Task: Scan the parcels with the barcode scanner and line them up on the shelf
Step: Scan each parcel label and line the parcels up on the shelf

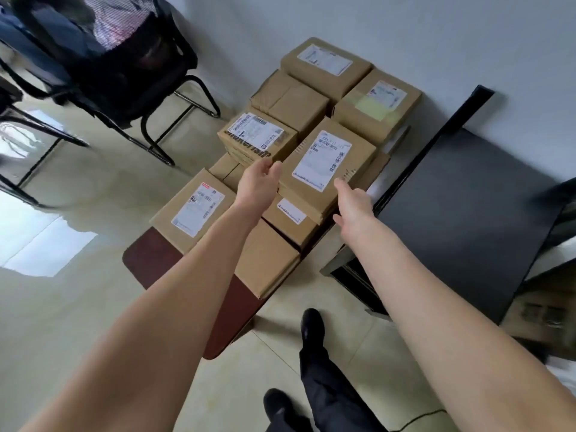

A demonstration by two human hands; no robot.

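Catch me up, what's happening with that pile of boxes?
A person is reaching with both bare hands for the top parcel of a stack of cardboard parcels on a low table. The left hand touches its left edge; the right hand is open at its near right corner. No scanner is visible. The dark shelf stands just right.

Both forearms bare to the frame edge, no sleeves visible, so short sleeves or none in view. No watch, ring, bracelet or glove on the left hand (pixel 258 185) or the right hand (pixel 355 210). Lower body, at about 6 o'clock in the head view: dark trousers (pixel 330 391), loose and creased at the knee. Black shoes, plain and matte: one (pixel 311 325) rounded at the toe, the other (pixel 276 402) partly cut off. No laces discernible.
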